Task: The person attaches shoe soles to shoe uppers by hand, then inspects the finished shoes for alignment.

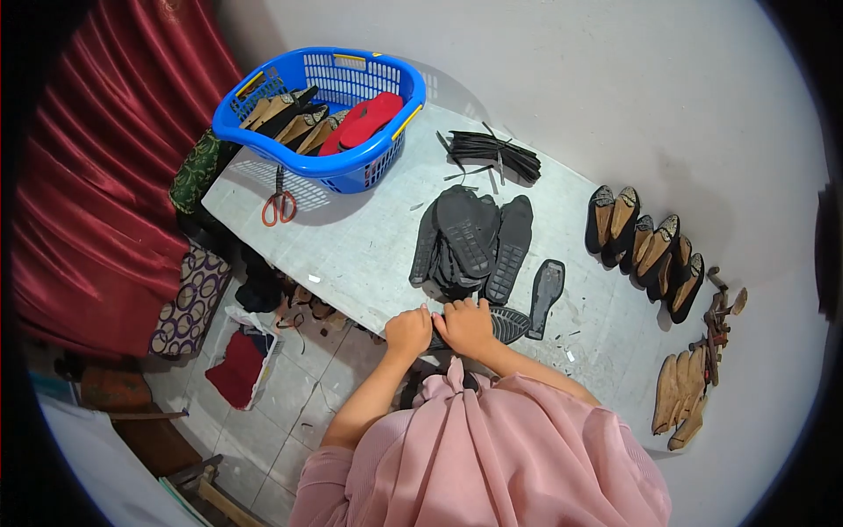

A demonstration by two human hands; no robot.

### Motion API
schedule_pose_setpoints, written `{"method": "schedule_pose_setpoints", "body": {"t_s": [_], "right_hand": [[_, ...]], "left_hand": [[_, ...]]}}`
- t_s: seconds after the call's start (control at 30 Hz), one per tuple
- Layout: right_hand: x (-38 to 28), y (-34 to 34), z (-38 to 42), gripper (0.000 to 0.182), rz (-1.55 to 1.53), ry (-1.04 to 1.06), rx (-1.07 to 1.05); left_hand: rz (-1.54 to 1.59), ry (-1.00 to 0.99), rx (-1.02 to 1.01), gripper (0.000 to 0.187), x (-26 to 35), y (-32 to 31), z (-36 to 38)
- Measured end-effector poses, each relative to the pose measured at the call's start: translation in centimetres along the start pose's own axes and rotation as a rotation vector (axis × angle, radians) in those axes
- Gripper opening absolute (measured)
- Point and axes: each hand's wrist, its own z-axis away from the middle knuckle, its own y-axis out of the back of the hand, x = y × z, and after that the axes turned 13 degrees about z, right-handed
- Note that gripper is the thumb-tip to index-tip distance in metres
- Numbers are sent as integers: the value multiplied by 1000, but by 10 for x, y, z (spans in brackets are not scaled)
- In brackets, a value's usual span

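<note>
At the table's near edge my right hand (465, 326) is closed over a black shoe sole (509, 326) with a ridged tread, which sticks out to the right of it. Close beside it is my left hand (409, 333), its fingers curled at the left end of the same sole; the grip is partly hidden. Just beyond my hands lies a pile of black soles (465, 230). A single black sole (545, 297) rests apart, to the right of the pile.
A blue basket (351, 169) with shoes and red soles stands at the back left, orange-handled scissors (279, 207) beside it. Black strips (496, 156) lie behind the pile. Finished-looking flats (654, 246), wooden shoe lasts (680, 391) and a metal tool (717, 325) line the right side.
</note>
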Motion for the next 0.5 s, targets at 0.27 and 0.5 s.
{"method": "schedule_pose_setpoints", "body": {"t_s": [0.27,0.5], "right_hand": [[-19,-1,1,25,-65,-34,-71],[43,25,5,37,-73,-107,-84]], "left_hand": [[159,76,75,51,-10,-8,4],[94,103,95,49,-9,-7,0]]}}
